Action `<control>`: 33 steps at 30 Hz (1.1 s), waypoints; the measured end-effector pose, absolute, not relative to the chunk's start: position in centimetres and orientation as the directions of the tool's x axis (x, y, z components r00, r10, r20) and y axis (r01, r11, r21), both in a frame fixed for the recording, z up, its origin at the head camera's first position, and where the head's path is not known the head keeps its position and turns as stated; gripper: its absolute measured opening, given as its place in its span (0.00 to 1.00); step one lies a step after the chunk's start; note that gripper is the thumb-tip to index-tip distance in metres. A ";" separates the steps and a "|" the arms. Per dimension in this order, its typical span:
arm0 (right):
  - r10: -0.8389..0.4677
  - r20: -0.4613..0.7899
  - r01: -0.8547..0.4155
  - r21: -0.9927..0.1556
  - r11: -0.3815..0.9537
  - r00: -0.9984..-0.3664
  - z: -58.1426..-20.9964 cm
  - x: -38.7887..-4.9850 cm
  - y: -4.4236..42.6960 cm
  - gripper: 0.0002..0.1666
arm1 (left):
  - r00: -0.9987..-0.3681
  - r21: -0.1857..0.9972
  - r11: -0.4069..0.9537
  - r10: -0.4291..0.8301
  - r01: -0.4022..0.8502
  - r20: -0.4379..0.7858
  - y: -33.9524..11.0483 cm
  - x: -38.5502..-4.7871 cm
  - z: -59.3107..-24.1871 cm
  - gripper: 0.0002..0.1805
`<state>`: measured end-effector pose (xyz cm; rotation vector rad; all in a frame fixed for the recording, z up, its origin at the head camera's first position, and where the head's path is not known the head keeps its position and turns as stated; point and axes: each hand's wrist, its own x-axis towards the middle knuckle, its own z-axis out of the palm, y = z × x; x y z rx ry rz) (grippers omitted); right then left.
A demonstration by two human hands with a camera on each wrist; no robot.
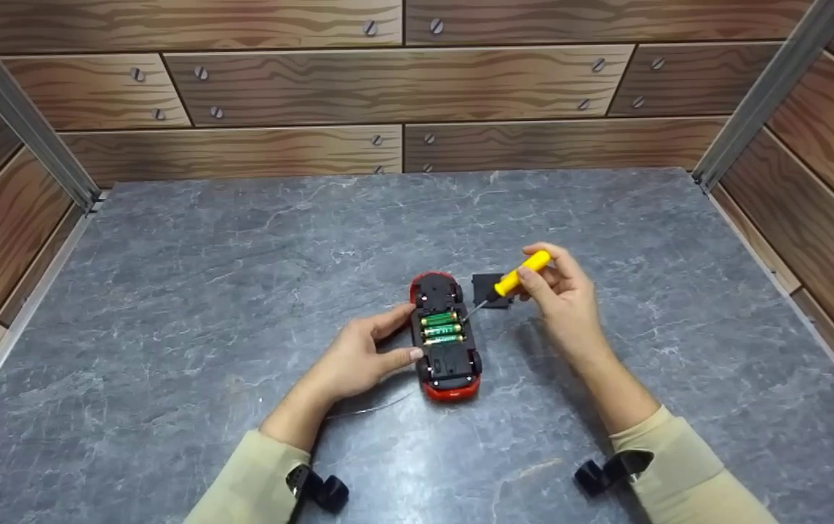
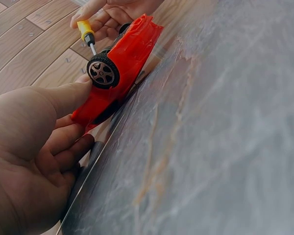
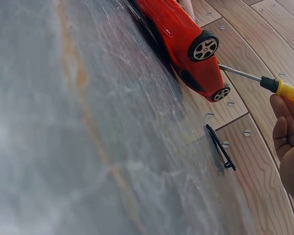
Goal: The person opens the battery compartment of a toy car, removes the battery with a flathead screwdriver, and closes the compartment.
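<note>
The left hand [image 1: 359, 356], the nearer, grips the left side of one upturned red toy car [image 1: 450, 360], its long axis running near to far. Three green batteries [image 1: 443, 330] lie crosswise in it. One black battery cover [image 1: 485, 291] lies just right. The right hand [image 1: 568, 309] pinches one yellow screwdriver [image 1: 510, 280], tip slanting left toward the far battery's right end.

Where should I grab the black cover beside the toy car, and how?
Probably pinch the black cover by its far edge, from the far side: it's thin and lies low on the table, with the toy car at its left and the screwdriver and right hand at its right.
</note>
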<state>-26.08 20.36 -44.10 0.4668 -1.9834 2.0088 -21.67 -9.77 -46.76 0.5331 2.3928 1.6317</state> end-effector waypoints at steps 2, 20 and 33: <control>-0.033 0.421 -0.421 -0.907 -0.017 -0.907 -44.0 -26.0 20.3 0.18 | -0.915 0.924 0.330 0.402 0.191 0.045 -9.8 -21.7 -46.8 0.42; -0.124 0.495 -0.508 -0.853 0.120 -0.860 -43.4 -25.3 19.9 0.23 | -0.917 0.922 0.339 0.397 0.190 0.043 -9.8 -21.7 -46.8 0.41; -0.156 0.539 -0.559 -0.812 0.167 -0.828 -43.1 -24.8 19.7 0.24 | -0.914 0.935 0.305 0.404 0.183 0.047 -9.7 -21.7 -46.9 0.41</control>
